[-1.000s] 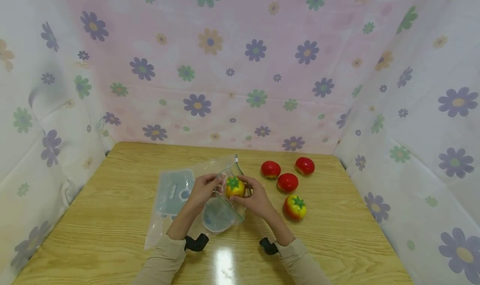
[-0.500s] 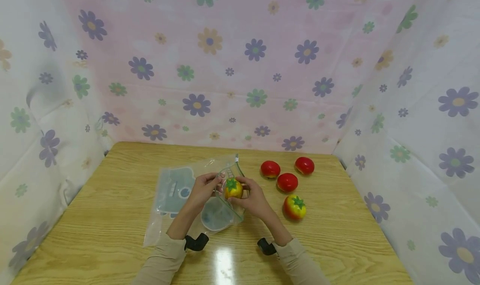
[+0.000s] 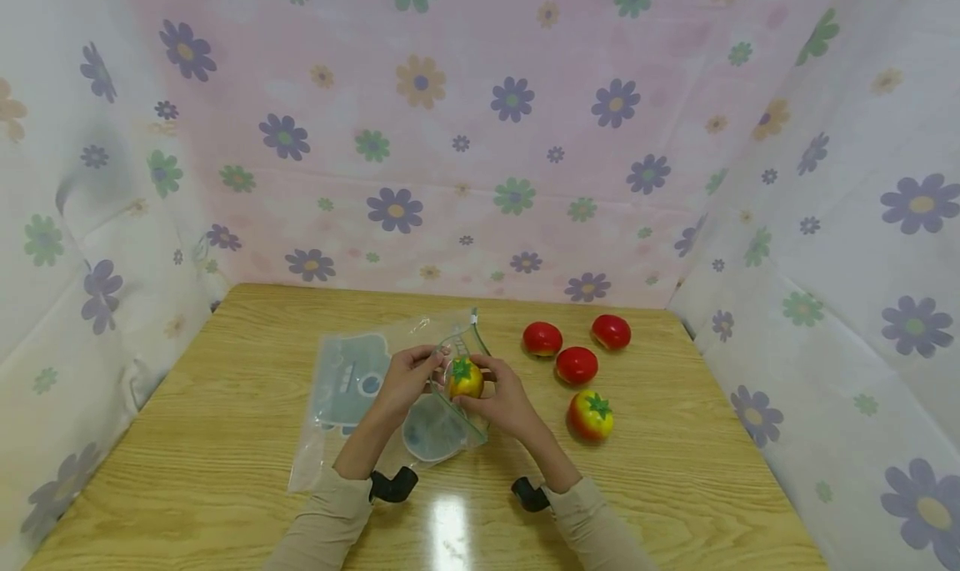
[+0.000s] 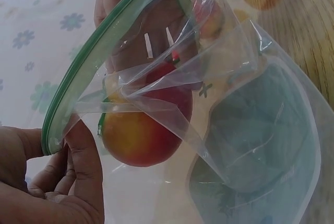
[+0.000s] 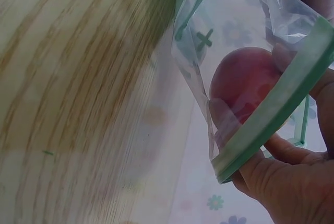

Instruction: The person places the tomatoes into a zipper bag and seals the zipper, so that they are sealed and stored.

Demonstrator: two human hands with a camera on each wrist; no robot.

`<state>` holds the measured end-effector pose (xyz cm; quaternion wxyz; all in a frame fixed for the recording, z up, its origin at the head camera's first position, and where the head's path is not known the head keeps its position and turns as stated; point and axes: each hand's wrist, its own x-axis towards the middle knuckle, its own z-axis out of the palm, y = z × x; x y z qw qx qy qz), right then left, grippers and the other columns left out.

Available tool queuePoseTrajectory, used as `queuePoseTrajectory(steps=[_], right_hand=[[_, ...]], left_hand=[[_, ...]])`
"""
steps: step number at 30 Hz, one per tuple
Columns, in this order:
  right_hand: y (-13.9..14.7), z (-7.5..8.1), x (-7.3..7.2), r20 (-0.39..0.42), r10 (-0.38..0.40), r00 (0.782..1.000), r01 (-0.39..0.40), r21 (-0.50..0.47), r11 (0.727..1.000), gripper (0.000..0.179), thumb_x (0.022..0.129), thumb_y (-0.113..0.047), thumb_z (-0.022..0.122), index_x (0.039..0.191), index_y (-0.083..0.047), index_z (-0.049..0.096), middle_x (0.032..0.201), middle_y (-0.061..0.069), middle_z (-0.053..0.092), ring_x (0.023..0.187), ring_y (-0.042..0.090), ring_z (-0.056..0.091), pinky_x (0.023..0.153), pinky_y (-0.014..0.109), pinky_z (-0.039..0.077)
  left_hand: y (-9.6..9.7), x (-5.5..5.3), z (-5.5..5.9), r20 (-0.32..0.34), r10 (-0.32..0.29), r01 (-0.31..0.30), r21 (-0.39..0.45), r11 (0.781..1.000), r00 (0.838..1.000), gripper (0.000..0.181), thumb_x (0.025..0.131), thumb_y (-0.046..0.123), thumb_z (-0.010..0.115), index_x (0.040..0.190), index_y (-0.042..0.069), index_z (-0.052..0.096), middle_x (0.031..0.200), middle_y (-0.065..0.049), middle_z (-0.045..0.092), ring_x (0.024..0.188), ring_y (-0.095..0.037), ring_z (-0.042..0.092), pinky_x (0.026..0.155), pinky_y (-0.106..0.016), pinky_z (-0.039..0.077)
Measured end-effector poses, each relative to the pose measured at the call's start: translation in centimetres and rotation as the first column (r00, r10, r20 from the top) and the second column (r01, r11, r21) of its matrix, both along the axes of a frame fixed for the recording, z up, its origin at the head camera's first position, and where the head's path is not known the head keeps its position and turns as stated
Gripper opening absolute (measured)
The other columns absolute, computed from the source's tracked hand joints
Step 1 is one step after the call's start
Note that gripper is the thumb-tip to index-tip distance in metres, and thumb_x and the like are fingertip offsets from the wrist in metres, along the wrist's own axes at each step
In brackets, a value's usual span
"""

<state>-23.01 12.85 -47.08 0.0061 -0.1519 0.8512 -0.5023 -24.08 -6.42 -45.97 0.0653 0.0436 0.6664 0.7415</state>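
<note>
A clear zip bag [image 3: 352, 383] with a green-edged mouth and blue printed shapes lies on the table, its mouth end raised. My left hand [image 3: 403, 385] pinches the green zip strip [image 4: 78, 72] of that mouth between thumb and fingers. In my right hand [image 3: 512, 398] is a yellow-red toy tomato [image 3: 467, 379] with green leaves, gripped between thumb and fingers at the bag's mouth. Through the clear film, the right wrist view shows the tomato [image 5: 245, 80] and the right fingertips inside the mouth.
Three red toy tomatoes [image 3: 576, 365] sit to the right of the bag. Closer to the front is another yellow-red toy tomato [image 3: 589, 416], leaves up. Flower-printed cloth [image 3: 465, 179] rises behind the wooden table [image 3: 675, 488] and along both sides.
My right hand has shifted slightly left with the tomato, deeper into the bag's mouth. My left hand has stayed in place on the zip strip.
</note>
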Motion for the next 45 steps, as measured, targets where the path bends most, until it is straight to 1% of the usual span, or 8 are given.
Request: queuePoseTrajectory(steps=[18,26,29,32,34,37,40,45], right_hand=[[-0.6,0.3,0.4,0.048,-0.008,0.999,0.01,-0.049,0.999,0.066,0.09,-0.014,0.079,0.145,0.003,0.047,0.147,0.024,0.049,0.127,0.044,0.055,0.102,0.057,0.05],[-0.3,0.6,0.7,-0.011,0.01,1.0,-0.011,-0.105,0.994,0.058,0.091,-0.007,0.076,0.142,0.004,0.051,0.144,0.027,0.051,0.124,0.045,0.058,0.103,0.062,0.048],[-0.1,0.7,0.9,-0.045,-0.001,0.999,-0.006,-0.156,0.988,0.053,0.091,-0.005,0.076,0.139,0.001,0.055,0.142,0.025,0.054,0.122,0.046,0.059,0.097,0.057,0.053],[0.3,0.6,1.2,-0.065,-0.009,0.998,-0.005,-0.214,0.977,0.049,0.091,-0.001,0.075,0.137,-0.002,0.059,0.14,0.023,0.055,0.121,0.047,0.058,0.091,0.044,0.059],[0.7,0.5,1.3,-0.065,-0.013,0.998,-0.003,-0.243,0.97,0.047,0.091,0.0,0.074,0.135,-0.002,0.06,0.139,0.023,0.056,0.121,0.047,0.058,0.088,0.034,0.06],[1.4,0.5,1.4,-0.068,-0.03,0.997,0.011,-0.264,0.965,0.043,0.092,0.0,0.074,0.133,-0.001,0.061,0.136,0.024,0.058,0.119,0.044,0.06,0.088,0.027,0.058],[2.1,0.4,1.5,-0.067,-0.052,0.996,0.032,-0.272,0.962,0.04,0.092,-0.001,0.073,0.131,-0.001,0.063,0.132,0.022,0.061,0.116,0.042,0.062,0.088,0.028,0.058],[3.3,0.4,1.8,-0.062,-0.067,0.996,0.052,-0.22,0.974,0.036,0.094,-0.003,0.072,0.129,0.0,0.064,0.123,0.019,0.067,0.111,0.037,0.065,0.092,0.038,0.059]], left_hand=[[-0.8,-0.4,-0.2,0.016,-0.005,0.005,0.01,1.0,1.0,0.031,0.107,0.011,0.052,0.127,-0.01,0.062,0.087,-0.001,0.066,0.07,-0.009,0.06,0.061,-0.019,0.053],[-1.0,-0.4,-0.2,0.025,-0.004,0.003,0.021,1.0,1.0,0.03,0.107,0.011,0.053,0.126,-0.01,0.063,0.093,-0.009,0.067,0.071,-0.009,0.061,0.062,-0.019,0.054],[-1.0,-0.4,-0.2,0.027,-0.008,0.007,0.033,0.999,1.0,0.03,0.107,0.011,0.053,0.125,-0.011,0.062,0.095,-0.011,0.067,0.071,-0.008,0.061,0.063,-0.019,0.055],[-1.0,-0.4,-0.2,0.027,-0.008,0.007,0.038,0.999,1.0,0.029,0.107,0.012,0.053,0.122,-0.011,0.062,0.094,-0.009,0.067,0.07,-0.008,0.061,0.063,-0.019,0.055],[-1.0,-0.4,-0.2,0.024,-0.007,0.006,0.034,0.999,1.0,0.028,0.107,0.012,0.053,0.121,-0.011,0.062,0.093,-0.008,0.067,0.07,-0.008,0.061,0.063,-0.019,0.055],[-1.0,-0.4,-0.3,0.026,0.0,-0.001,0.033,0.999,1.0,0.027,0.107,0.011,0.053,0.119,-0.011,0.062,0.091,-0.007,0.066,0.07,-0.009,0.061,0.063,-0.019,0.055],[-0.9,-0.4,-0.3,0.031,0.006,-0.008,0.04,0.999,0.999,0.026,0.107,0.011,0.053,0.118,-0.012,0.062,0.09,-0.007,0.066,0.069,-0.009,0.06,0.062,-0.019,0.055],[-0.8,-0.2,-0.3,0.038,0.005,-0.007,0.052,0.999,0.999,0.028,0.107,0.011,0.054,0.12,-0.012,0.063,0.087,-0.003,0.066,0.068,-0.009,0.06,0.061,-0.019,0.054]])
